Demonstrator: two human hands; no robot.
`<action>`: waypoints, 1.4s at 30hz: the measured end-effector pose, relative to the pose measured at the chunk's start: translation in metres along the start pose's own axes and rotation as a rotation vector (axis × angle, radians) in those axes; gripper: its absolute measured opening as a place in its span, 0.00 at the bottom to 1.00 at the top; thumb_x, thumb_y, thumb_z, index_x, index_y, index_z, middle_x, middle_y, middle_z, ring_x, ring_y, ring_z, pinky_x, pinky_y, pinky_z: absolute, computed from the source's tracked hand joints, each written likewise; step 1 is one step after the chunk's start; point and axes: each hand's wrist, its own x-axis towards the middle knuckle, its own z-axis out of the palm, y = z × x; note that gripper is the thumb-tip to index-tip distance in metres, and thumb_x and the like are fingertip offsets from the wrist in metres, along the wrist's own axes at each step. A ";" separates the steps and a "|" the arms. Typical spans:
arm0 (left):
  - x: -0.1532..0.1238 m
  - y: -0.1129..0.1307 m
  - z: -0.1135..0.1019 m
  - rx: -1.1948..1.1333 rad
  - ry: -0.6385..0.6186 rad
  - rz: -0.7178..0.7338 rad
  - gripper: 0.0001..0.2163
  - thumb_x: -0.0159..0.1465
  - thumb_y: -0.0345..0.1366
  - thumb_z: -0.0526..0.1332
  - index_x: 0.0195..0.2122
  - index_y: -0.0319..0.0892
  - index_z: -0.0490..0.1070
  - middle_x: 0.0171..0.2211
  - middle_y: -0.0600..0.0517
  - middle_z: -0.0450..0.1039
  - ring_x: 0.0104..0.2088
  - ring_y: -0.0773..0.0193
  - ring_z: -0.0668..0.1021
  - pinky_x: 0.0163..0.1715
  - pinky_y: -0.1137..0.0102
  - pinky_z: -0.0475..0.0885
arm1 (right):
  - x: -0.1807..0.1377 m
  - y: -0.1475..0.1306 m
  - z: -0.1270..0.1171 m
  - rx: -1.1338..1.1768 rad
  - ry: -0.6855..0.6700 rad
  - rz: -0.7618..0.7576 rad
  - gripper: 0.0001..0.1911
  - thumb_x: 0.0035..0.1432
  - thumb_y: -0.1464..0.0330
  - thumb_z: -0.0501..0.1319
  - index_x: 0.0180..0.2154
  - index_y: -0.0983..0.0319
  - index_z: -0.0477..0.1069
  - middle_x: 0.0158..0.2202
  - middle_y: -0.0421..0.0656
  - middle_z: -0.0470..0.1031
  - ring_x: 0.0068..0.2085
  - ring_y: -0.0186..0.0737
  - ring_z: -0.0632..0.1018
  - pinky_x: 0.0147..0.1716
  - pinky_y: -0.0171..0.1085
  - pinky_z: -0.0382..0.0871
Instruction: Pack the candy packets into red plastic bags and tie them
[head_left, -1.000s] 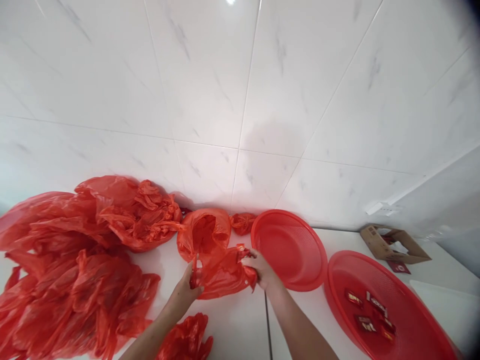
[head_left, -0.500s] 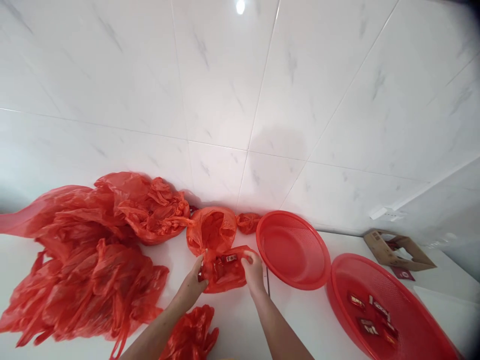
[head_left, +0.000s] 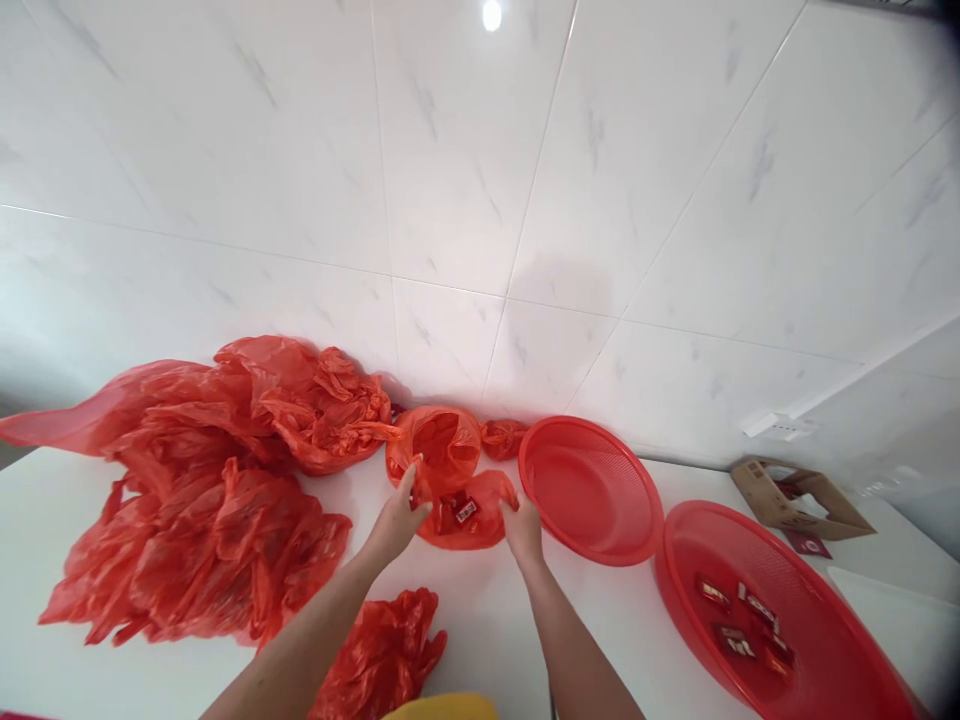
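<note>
Between my hands is a red plastic bag (head_left: 487,495) with its mouth spread open, and several small wrapped packets (head_left: 465,510) show inside it. My left hand (head_left: 401,520) pinches the bag's left edge, fingers closed. On the opposite side, my right hand (head_left: 521,520) grips the right edge between thumb and fingers. Just behind stands another open red bag (head_left: 442,445), close to my left fingertips. A crumpled red bag (head_left: 390,650) lies below, partly behind my left forearm.
Heaped red bags (head_left: 217,540) cover the left side. To the right stand a red mesh basket (head_left: 592,490) and a larger red basket (head_left: 825,600) holding several small packets. A cardboard box (head_left: 795,500) sits at the far right. A tiled wall (head_left: 450,200) borders the back.
Both hands have lifted the bag's edges and pulled them outward, so its mouth is rounder. The packets inside have shifted. The whole view has moved slightly.
</note>
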 end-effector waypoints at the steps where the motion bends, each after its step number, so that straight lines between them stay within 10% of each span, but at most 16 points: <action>1: 0.005 0.005 -0.002 0.022 0.039 0.017 0.35 0.58 0.33 0.56 0.67 0.44 0.47 0.44 0.48 0.72 0.44 0.60 0.74 0.46 0.65 0.67 | 0.006 -0.010 -0.007 0.021 0.021 -0.025 0.09 0.53 0.61 0.57 0.25 0.58 0.66 0.25 0.40 0.72 0.29 0.42 0.72 0.31 0.38 0.64; 8: 0.019 0.023 -0.012 0.115 0.087 0.118 0.29 0.60 0.36 0.55 0.64 0.45 0.56 0.34 0.53 0.72 0.33 0.62 0.73 0.37 0.67 0.67 | 0.017 -0.053 -0.046 0.179 0.094 -0.119 0.12 0.54 0.57 0.58 0.32 0.59 0.69 0.34 0.43 0.76 0.37 0.42 0.73 0.38 0.38 0.65; 13: 0.015 0.028 -0.011 0.223 0.008 0.194 0.10 0.60 0.35 0.55 0.39 0.46 0.75 0.36 0.51 0.75 0.37 0.59 0.75 0.39 0.66 0.66 | 0.020 -0.052 -0.034 0.522 -0.141 -0.006 0.15 0.55 0.54 0.58 0.35 0.58 0.67 0.48 0.48 0.76 0.42 0.43 0.76 0.40 0.39 0.68; 19: 0.018 0.049 -0.006 0.206 0.072 0.271 0.04 0.56 0.34 0.58 0.24 0.44 0.67 0.31 0.53 0.69 0.34 0.61 0.72 0.37 0.66 0.65 | 0.032 -0.061 0.000 0.714 -0.203 0.051 0.21 0.56 0.46 0.54 0.27 0.57 0.63 0.18 0.35 0.64 0.22 0.35 0.69 0.26 0.35 0.66; 27: 0.032 0.061 -0.003 0.088 0.102 0.202 0.03 0.57 0.35 0.57 0.28 0.43 0.66 0.27 0.54 0.68 0.30 0.64 0.71 0.33 0.67 0.66 | 0.031 -0.098 0.010 0.582 -0.583 -0.050 0.17 0.52 0.57 0.62 0.43 0.56 0.71 0.21 0.31 0.62 0.20 0.28 0.60 0.19 0.30 0.53; 31: 0.033 0.061 0.004 -0.063 -0.033 0.178 0.07 0.58 0.36 0.56 0.36 0.41 0.70 0.33 0.50 0.74 0.34 0.61 0.75 0.34 0.66 0.70 | 0.028 -0.103 0.012 0.452 -0.856 -0.162 0.10 0.45 0.63 0.68 0.30 0.60 0.72 0.20 0.32 0.63 0.23 0.28 0.62 0.23 0.30 0.54; 36: 0.027 0.042 0.015 0.039 0.122 0.265 0.13 0.57 0.33 0.60 0.43 0.43 0.69 0.43 0.47 0.71 0.43 0.57 0.74 0.42 0.61 0.70 | 0.028 -0.091 0.018 0.442 -0.777 -0.017 0.16 0.50 0.59 0.63 0.19 0.61 0.65 0.16 0.33 0.58 0.19 0.26 0.54 0.18 0.31 0.43; 42: 0.021 0.029 0.023 0.214 -0.051 0.381 0.12 0.54 0.27 0.60 0.39 0.46 0.73 0.37 0.51 0.73 0.41 0.56 0.72 0.45 0.60 0.66 | 0.026 -0.072 0.029 0.520 -0.740 0.098 0.17 0.55 0.56 0.55 0.22 0.61 0.64 0.19 0.35 0.63 0.18 0.27 0.59 0.17 0.31 0.46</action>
